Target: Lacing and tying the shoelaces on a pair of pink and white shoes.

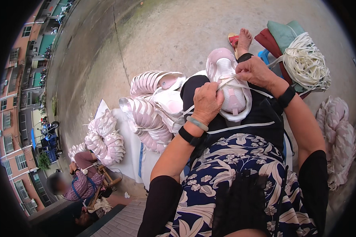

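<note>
My left hand (207, 102) and my right hand (258, 73) are both pinching the white shoelace (228, 81) of this pink-and-white sneaker (232, 102).

Along the left edge of the frame you have an orange building (12, 136) with barred windows (21, 161), a blue vehicle (49, 140) and a green shrub (43, 161) nearby; at lower left, you see a seated co-worker (81, 189); concrete ground (166, 31) spans the top, with a red slipper (233, 39) at upper right.
</note>
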Demonstrator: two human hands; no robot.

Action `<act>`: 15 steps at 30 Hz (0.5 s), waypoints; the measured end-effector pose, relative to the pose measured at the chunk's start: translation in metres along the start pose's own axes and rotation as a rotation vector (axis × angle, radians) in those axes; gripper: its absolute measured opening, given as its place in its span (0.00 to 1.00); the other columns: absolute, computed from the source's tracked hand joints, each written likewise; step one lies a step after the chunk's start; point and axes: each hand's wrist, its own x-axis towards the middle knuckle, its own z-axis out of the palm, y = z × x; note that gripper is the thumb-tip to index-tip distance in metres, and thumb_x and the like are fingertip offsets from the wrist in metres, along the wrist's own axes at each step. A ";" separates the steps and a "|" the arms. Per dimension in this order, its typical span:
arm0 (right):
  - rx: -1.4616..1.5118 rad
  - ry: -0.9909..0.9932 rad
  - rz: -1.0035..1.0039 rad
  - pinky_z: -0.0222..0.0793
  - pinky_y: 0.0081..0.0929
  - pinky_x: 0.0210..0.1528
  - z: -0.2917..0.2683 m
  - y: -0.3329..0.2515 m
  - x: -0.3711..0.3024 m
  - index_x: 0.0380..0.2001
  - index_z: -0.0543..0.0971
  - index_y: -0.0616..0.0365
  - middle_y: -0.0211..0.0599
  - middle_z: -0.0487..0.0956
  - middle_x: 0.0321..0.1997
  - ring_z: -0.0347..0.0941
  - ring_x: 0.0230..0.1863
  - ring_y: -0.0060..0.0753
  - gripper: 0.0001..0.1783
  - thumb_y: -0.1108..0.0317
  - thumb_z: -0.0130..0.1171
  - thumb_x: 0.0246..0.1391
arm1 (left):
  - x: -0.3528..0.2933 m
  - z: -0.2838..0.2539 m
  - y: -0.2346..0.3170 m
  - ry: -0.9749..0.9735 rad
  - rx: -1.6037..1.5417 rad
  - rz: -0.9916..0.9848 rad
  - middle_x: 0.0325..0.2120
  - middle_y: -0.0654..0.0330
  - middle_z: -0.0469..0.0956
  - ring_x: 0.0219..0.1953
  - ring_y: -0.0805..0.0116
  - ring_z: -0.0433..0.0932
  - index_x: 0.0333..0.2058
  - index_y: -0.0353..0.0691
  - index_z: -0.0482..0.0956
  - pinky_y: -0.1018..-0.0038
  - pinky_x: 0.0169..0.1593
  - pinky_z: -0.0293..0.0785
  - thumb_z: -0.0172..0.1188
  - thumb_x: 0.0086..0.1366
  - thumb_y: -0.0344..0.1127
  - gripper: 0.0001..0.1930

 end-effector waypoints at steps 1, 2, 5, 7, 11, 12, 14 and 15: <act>0.065 -0.071 0.055 0.63 0.24 0.26 0.000 0.000 0.000 0.27 0.77 0.59 0.35 0.74 0.19 0.68 0.22 0.24 0.08 0.68 0.61 0.43 | 0.000 0.001 0.000 0.003 0.000 0.004 0.27 0.53 0.75 0.31 0.52 0.74 0.31 0.38 0.73 0.63 0.36 0.68 0.57 0.52 0.33 0.08; 0.066 -0.072 0.055 0.63 0.24 0.26 0.000 0.000 0.001 0.27 0.77 0.59 0.35 0.74 0.19 0.68 0.22 0.24 0.08 0.68 0.61 0.43 | 0.000 0.001 -0.001 0.006 0.001 0.006 0.27 0.53 0.75 0.30 0.52 0.74 0.31 0.38 0.73 0.63 0.35 0.68 0.56 0.52 0.33 0.08; 0.249 -0.194 0.172 0.64 0.20 0.31 -0.001 -0.001 0.003 0.29 0.78 0.59 0.29 0.75 0.22 0.68 0.25 0.21 0.08 0.66 0.60 0.48 | 0.000 0.002 -0.001 0.017 0.008 0.012 0.27 0.53 0.75 0.30 0.51 0.74 0.31 0.38 0.73 0.63 0.35 0.68 0.56 0.52 0.33 0.08; 0.637 -0.218 0.328 0.63 0.18 0.38 -0.002 -0.001 0.003 0.31 0.78 0.58 0.25 0.76 0.28 0.68 0.31 0.17 0.10 0.63 0.58 0.53 | 0.001 0.001 0.000 0.022 0.013 0.020 0.26 0.53 0.75 0.30 0.51 0.74 0.31 0.38 0.73 0.64 0.35 0.68 0.56 0.52 0.34 0.08; 0.903 -0.101 0.501 0.62 0.20 0.44 -0.008 0.002 -0.002 0.34 0.79 0.56 0.24 0.76 0.33 0.68 0.36 0.17 0.11 0.61 0.55 0.55 | 0.003 -0.003 0.004 -0.009 0.026 -0.007 0.27 0.52 0.75 0.30 0.50 0.74 0.30 0.38 0.73 0.62 0.34 0.68 0.55 0.54 0.34 0.07; 1.034 -0.090 0.500 0.62 0.21 0.44 -0.008 0.004 -0.003 0.33 0.79 0.56 0.24 0.76 0.34 0.68 0.37 0.17 0.11 0.60 0.55 0.56 | 0.004 -0.004 0.006 -0.024 0.029 -0.023 0.26 0.51 0.75 0.29 0.50 0.75 0.30 0.38 0.73 0.60 0.34 0.69 0.55 0.54 0.35 0.07; 1.165 -0.081 0.497 0.62 0.22 0.45 -0.006 0.007 -0.005 0.33 0.79 0.55 0.24 0.76 0.34 0.69 0.38 0.17 0.11 0.59 0.54 0.56 | 0.005 -0.007 0.009 -0.074 0.032 -0.061 0.25 0.51 0.75 0.28 0.49 0.75 0.29 0.38 0.73 0.59 0.32 0.69 0.55 0.55 0.35 0.07; 1.237 -0.058 0.527 0.63 0.22 0.44 -0.004 0.008 -0.005 0.33 0.79 0.55 0.23 0.76 0.34 0.69 0.38 0.17 0.12 0.59 0.54 0.56 | 0.005 -0.009 0.010 -0.125 0.037 -0.110 0.23 0.50 0.74 0.27 0.48 0.74 0.29 0.39 0.73 0.58 0.31 0.69 0.54 0.56 0.36 0.07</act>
